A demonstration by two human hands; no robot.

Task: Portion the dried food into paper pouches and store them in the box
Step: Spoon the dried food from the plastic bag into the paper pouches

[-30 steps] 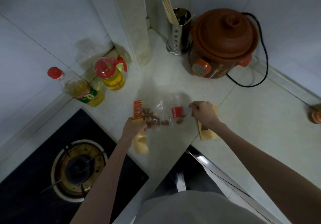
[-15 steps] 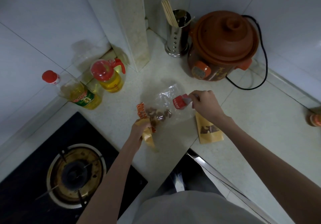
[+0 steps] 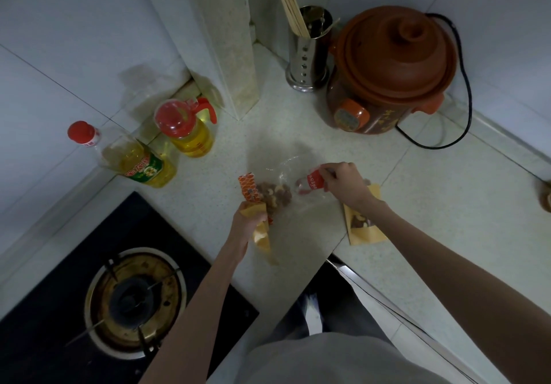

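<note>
Stove (image 3: pixel 131 303): near left, black glass top, one round burner, nothing on it.
Oil bottles: two on the counter (image 3: pixel 432 204) past the stove, both red-capped. The green-labelled bottle (image 3: pixel 131 160) leans at the far left; the handled bottle (image 3: pixel 187 130) stands just right of it, against the wall.
Your left hand (image 3: pixel 249 222): fingers clenched around the mouth of a tan paper pouch (image 3: pixel 261 234), which hangs down from your grip toward the near edge of the counter.
Plastic bag (image 3: pixel 283 184): clear, stretched between your two hands above the counter, orange printed end on the left, red printed end on the right. You've got it tipped left end down.
Dried food (image 3: pixel 272 194): brown and pale pieces bunched at the bag's low left end, right above the pouch mouth and touching your left hand's side of things. Whether any has dropped into the pouch, I cannot tell.
Your right hand (image 3: pixel 346 184): fingertips pinching the red end of the bag, holding that end up.
Second pouch (image 3: pixel 363 225): lying flat on the counter under your right wrist, dark pieces showing through its window, partly hidden by your forearm.
Chopstick holder (image 3: pixel 308 52): far centre, shiny metal cylinder with holes, chopsticks poking out.
Clay cooker (image 3: pixel 390 70): far right of that, brown, lid on, orange dial facing you, black cord looping off to its right.
</note>
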